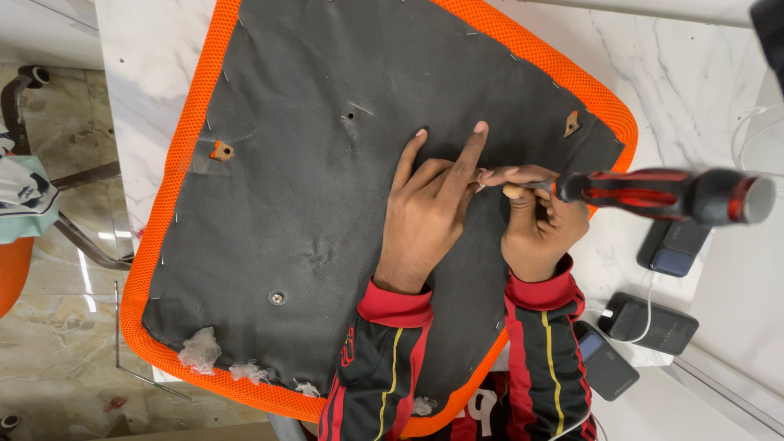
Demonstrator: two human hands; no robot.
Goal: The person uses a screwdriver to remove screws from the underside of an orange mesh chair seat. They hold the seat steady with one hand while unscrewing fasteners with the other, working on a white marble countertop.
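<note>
Seat pad [310, 204], turned underside up, is laid across the white marble surface [155, 57], with its near edge hanging past the surface's near edge. Black backing cloth is stapled inside an orange mesh rim; the board beneath is judged stiff and fairly light, the rim soft, so it is best gripped at the rim or pressed flat. Left hand [425, 216] is pressed on the cloth near the pad's middle, index and middle fingers stretched out, the rest curled, nothing held. Right hand [535, 224] is closed around a screwdriver [661, 194] with a red-and-black handle, gripped at the shaft; the tip is met by the left fingertips at a small spot on the cloth, too small to be made out. Three power banks [649, 322] with a white cable are lying near the surface's right edge. A bolt [278, 298] is seen lower left on the pad.
</note>
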